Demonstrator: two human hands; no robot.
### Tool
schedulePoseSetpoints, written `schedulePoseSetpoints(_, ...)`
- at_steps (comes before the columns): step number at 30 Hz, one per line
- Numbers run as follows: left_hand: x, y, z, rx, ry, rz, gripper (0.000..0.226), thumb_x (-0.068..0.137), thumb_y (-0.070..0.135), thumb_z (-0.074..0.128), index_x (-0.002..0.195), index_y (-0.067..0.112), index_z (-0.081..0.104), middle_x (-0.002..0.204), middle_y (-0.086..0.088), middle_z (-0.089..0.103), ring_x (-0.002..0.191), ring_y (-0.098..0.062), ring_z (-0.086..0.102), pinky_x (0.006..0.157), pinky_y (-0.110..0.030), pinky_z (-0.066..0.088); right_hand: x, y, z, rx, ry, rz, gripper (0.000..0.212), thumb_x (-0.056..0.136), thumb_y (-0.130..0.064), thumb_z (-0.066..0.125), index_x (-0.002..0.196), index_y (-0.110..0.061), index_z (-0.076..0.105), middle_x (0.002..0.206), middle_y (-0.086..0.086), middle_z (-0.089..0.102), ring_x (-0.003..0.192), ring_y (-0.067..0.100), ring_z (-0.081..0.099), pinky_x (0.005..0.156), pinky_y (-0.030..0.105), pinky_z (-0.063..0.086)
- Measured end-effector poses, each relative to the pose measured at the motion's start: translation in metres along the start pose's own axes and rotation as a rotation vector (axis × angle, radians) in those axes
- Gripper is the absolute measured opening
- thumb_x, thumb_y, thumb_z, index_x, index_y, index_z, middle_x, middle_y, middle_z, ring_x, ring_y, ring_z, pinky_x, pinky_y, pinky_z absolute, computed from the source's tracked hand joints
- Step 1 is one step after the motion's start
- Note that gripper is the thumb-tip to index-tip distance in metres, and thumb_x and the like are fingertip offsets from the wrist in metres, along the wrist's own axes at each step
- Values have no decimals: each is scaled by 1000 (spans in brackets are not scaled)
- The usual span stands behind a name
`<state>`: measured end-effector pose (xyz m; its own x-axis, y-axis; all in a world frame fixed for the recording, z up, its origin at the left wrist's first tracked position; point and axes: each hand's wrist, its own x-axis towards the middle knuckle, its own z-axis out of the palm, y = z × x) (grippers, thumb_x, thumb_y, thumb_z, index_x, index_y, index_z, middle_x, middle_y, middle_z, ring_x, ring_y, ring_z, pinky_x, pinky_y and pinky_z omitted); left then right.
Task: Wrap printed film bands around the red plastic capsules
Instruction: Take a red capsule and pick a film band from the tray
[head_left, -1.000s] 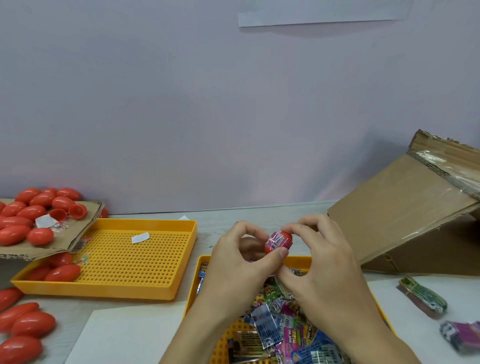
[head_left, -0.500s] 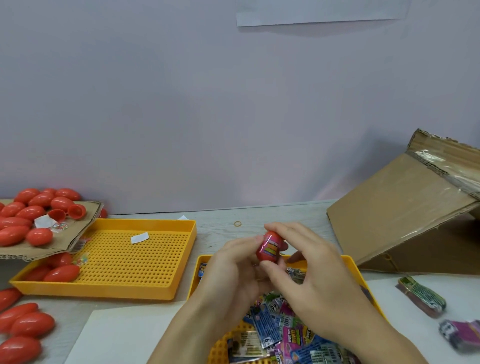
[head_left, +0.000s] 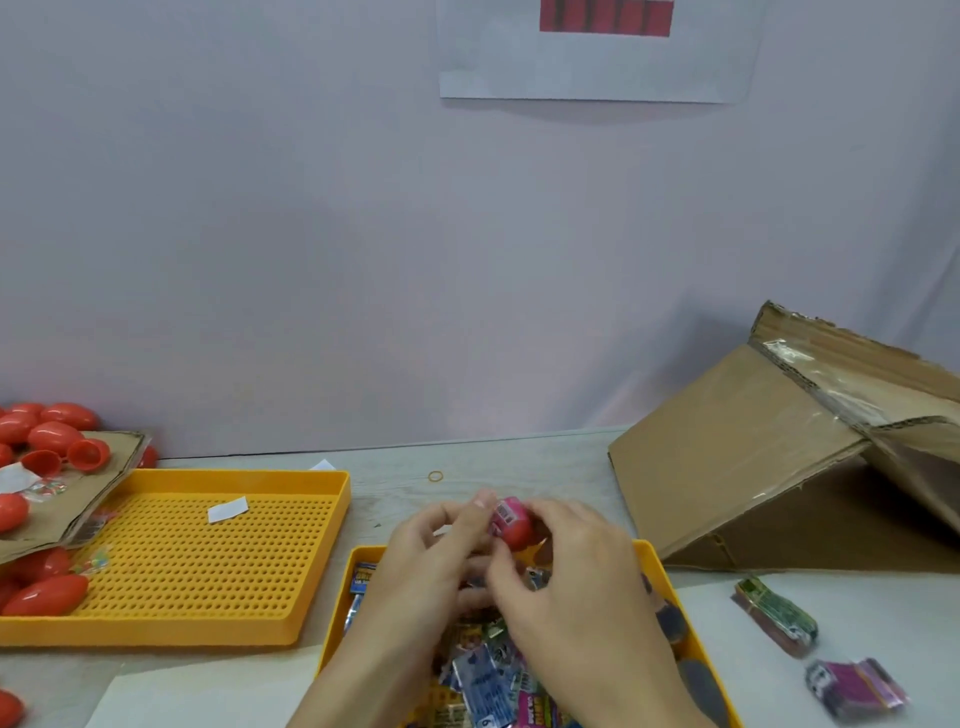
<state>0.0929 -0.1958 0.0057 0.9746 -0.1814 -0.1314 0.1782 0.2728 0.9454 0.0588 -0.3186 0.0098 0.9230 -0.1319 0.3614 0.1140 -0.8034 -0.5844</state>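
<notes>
Both hands met above the far edge of the near yellow tray (head_left: 655, 564), which was full of printed film bands (head_left: 488, 675). The left hand (head_left: 431, 558) and right hand (head_left: 576, 566) pinched one red capsule (head_left: 514, 527) between curled fingertips, a pink band (head_left: 505, 512) already round its left end. The capsule looked light, hard and smooth, likely slippery, so holding its bare ends seemed best; the thin film would probably crease or slide if pressed unevenly.
</notes>
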Motion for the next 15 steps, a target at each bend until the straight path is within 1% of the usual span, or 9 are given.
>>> schedulePoseSetpoints(1, 2, 0, -1, 21, 45, 14, 38, 79, 39, 69, 92, 4, 64, 82, -14, 75, 74, -30, 74, 55, -32, 58, 2, 1, -2, 120, -59, 109, 20, 84, -45, 59, 88, -27, 69, 77, -9, 67, 76, 4, 60, 72, 28, 53)
schedulePoseSetpoints(3, 4, 3, -2, 37, 126, 26, 29, 92, 34, 59, 98, 6, 63, 85, -12, 76, 71, -28, 74, 50, -32, 56, 13, 3, -17, 581, -153, 378, 27, 88, -42, 67, 82, -17, 75, 70, -4, 72, 64, 5, 63, 65, 31, 56)
schedulePoseSetpoints(4, 5, 5, -3, 26, 146, 18, 26, 95, 31, 57, 100, 7, 63, 86, -12, 76, 70, -28, 73, 49, -33, 55, 23, 4, -31, 833, -121, 474, 29, 88, -38, 69, 81, -10, 76, 71, 0, 73, 62, 8, 64, 59, 28, 54)
schedulePoseSetpoints(5, 5, 6, -3, 10, 154, 7, 23, 97, 28, 55, 101, 7, 63, 85, -12, 76, 69, -29, 72, 48, -33, 54, 36, 8, -49, 1046, -4, 508, 28, 89, -33, 68, 84, -7, 74, 73, 5, 71, 61, 10, 64, 55, 23, 53)
schedulePoseSetpoints(7, 4, 8, -1, -9, 161, -8, 20, 99, 24, 53, 103, 7, 62, 80, -14, 75, 66, -30, 69, 45, -34, 54, 63, 16, -95, 1310, 295, 481, 30, 94, -31, 60, 97, -2, 65, 80, 12, 66, 58, 12, 66, 49, 20, 51)
schedulePoseSetpoints(8, 4, 8, -1, -8, 168, -7, 20, 99, 24, 52, 103, 7, 62, 79, -14, 74, 65, -30, 68, 45, -34, 54, 71, 18, -115, 1371, 381, 451, 33, 96, -36, 57, 106, -4, 59, 87, 14, 66, 60, 12, 68, 49, 20, 52)
schedulePoseSetpoints(10, 3, 9, 1, 13, 193, 1, 18, 100, 22, 52, 102, 7, 63, 78, -15, 74, 64, -32, 68, 45, -35, 54, 76, 26, -132, 1351, 385, 465, 43, 93, -45, 59, 116, -10, 51, 97, 18, 67, 67, 17, 71, 51, 23, 55)
schedulePoseSetpoints(12, 2, 11, -1, 88, 250, 47, 11, 98, 14, 56, 97, 7, 64, 80, -17, 72, 59, -34, 68, 43, -35, 54, 66, 33, -118, 1221, 245, 514, 36, 91, -35, 64, 111, -6, 57, 90, 17, 70, 65, 18, 70, 49, 24, 54)
schedulePoseSetpoints(15, 2, 11, -6, 310, 353, 141, 16, 96, 3, 56, 85, 7, 66, 64, -8, 69, 45, -30, 59, 42, -30, 45, 33, 33, -67, 962, -36, 489, 13, 90, -5, 65, 103, -6, 69, 76, 14, 73, 58, 23, 62, 45, 27, 45)
